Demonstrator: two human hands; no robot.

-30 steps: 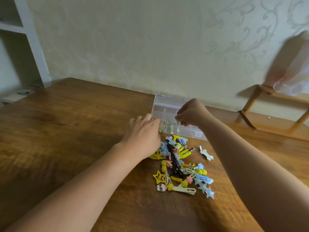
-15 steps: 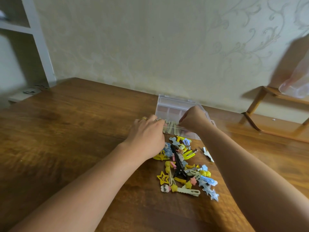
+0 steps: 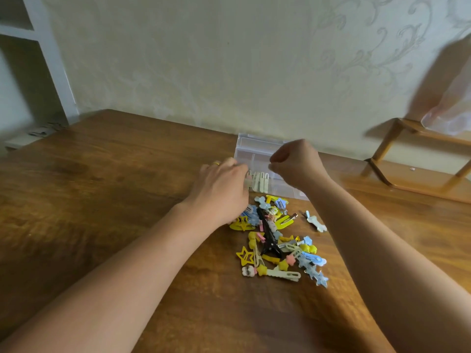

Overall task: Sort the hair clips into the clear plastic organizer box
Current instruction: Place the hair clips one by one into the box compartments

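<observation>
The clear plastic organizer box (image 3: 254, 149) stands on the wooden table (image 3: 102, 200) near the wall. Several cream clips (image 3: 260, 180) lie side by side in its front compartment. My left hand (image 3: 221, 192), with a ring on one finger, curls over the box's front left corner and holds it; its fingertips are hidden. Above the box's middle, my right hand (image 3: 298, 164) hovers as a fist, thumb against forefinger, with no clip visible in it. A pile of yellow, blue, black and pink hair clips (image 3: 275, 238) lies just in front of the box. One white clip (image 3: 314, 222) lies apart to its right.
A low wooden rack (image 3: 407, 159) stands on the table at the back right, with a thin plastic bag (image 3: 451, 115) on it. A white shelf unit (image 3: 51, 72) rises at the left. The wall runs right behind the box.
My right hand dipped down to the box half a second ago and has since risen above it, still curled. My left hand stays at the box's front left corner.
</observation>
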